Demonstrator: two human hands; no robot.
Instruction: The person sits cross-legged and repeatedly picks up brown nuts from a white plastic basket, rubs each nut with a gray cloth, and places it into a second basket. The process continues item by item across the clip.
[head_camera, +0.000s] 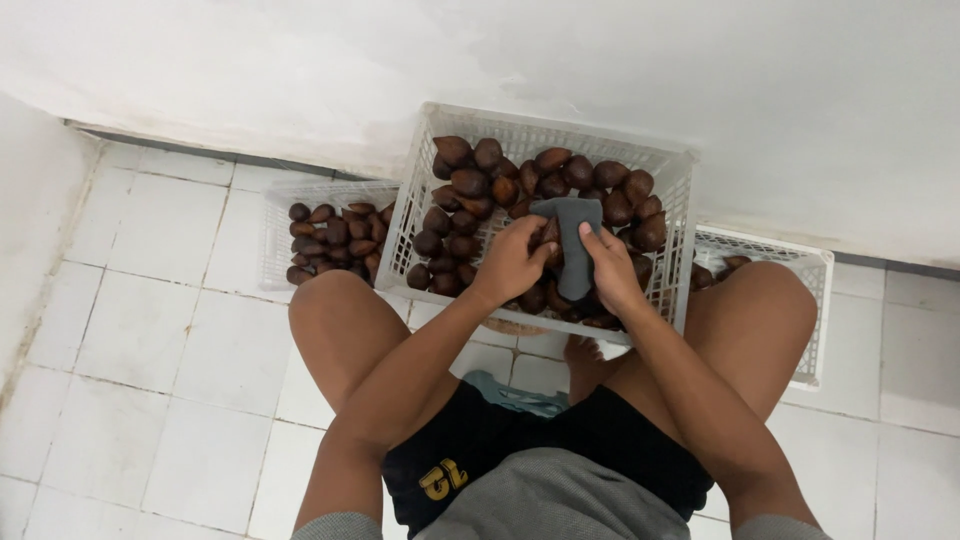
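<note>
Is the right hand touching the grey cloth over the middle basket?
Touching. The head view shows the right hand with its fingers laid on the grey cloth, gripping its edge.

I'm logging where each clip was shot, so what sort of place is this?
Probably a home or small sorting corner: white tiled floor, bare white wall, and white plastic crates of brown snake fruit set on the ground.

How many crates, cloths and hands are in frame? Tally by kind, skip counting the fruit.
White plastic crates: 3 (middle crate, left crate, right crate)
Grey cloth: 1 (grey cloth, held over the fruit)
Hands: 2 (left hand, right hand)
Total: 6
</note>
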